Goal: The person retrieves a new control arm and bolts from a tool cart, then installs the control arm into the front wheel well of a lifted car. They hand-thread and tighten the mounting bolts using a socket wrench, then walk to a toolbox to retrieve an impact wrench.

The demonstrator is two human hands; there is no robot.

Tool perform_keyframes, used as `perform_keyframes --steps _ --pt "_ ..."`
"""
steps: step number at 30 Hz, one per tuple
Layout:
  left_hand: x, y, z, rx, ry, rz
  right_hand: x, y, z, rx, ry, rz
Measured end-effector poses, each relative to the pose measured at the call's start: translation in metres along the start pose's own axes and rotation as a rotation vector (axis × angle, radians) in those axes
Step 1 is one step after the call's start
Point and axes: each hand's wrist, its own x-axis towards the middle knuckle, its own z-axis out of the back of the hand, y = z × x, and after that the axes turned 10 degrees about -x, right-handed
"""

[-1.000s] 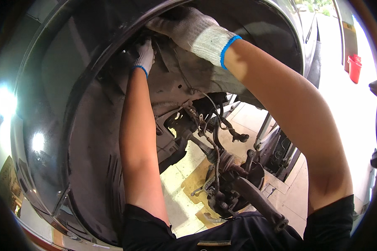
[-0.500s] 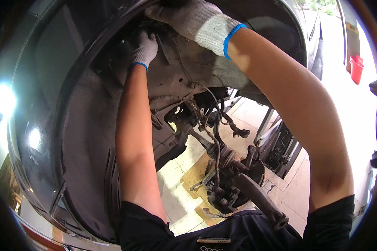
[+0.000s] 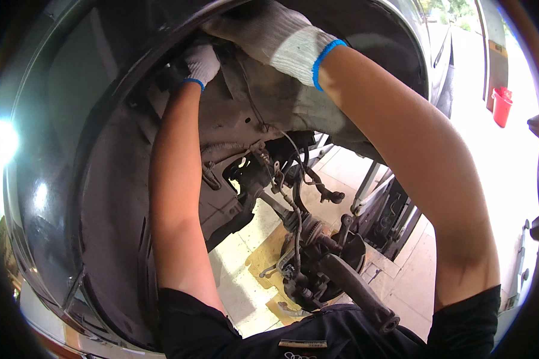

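Note:
Both hands reach up into the top of a car's wheel arch [image 3: 111, 197], in white knit gloves with blue cuffs. My left hand [image 3: 202, 63] is against the dark inner wall high in the arch, its fingers hidden in shadow. My right hand [image 3: 260, 33] is nearer to me and higher, beside the arch's upper rim, with the fingertips in the dark under that edge. Whatever either hand touches up there does not show. Below hang a drive shaft [image 3: 273, 203], a wheel hub assembly [image 3: 314, 272] and a thick suspension arm [image 3: 359, 293].
A brake hose [image 3: 297, 233] and a thin cable [image 3: 293, 143] run down to the hub. Lift arms [image 3: 371, 191] stand beyond it, above a tiled floor [image 3: 416, 263]. Brown cardboard [image 3: 263, 254] lies under the hub. A red bucket [image 3: 501, 109] is far right.
The view has shifted slightly, so the car and hub appear further left. My left hand has sunk deeper into the shadow, with less of its fingers showing. My right hand stays near the rim.

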Motion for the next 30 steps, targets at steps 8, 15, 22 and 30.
perform_keyframes --steps 8,15,22,30 --pt "-0.009 -0.014 0.029 -0.054 0.1 0.087 0.021 -0.024 -0.01 -0.508 -0.042 0.463" --pt "-0.009 0.006 -0.002 -0.109 -0.009 0.023 0.014 -0.022 -0.013 -0.29 -0.218 0.381" --pt "0.006 0.017 0.0 -0.068 0.11 -0.055 0.022 -0.004 -0.011 -0.051 0.023 -0.073" --pt "-0.021 -0.008 -0.003 -0.06 -0.016 0.07 0.02 -0.014 -0.017 -0.046 -0.049 -0.005"
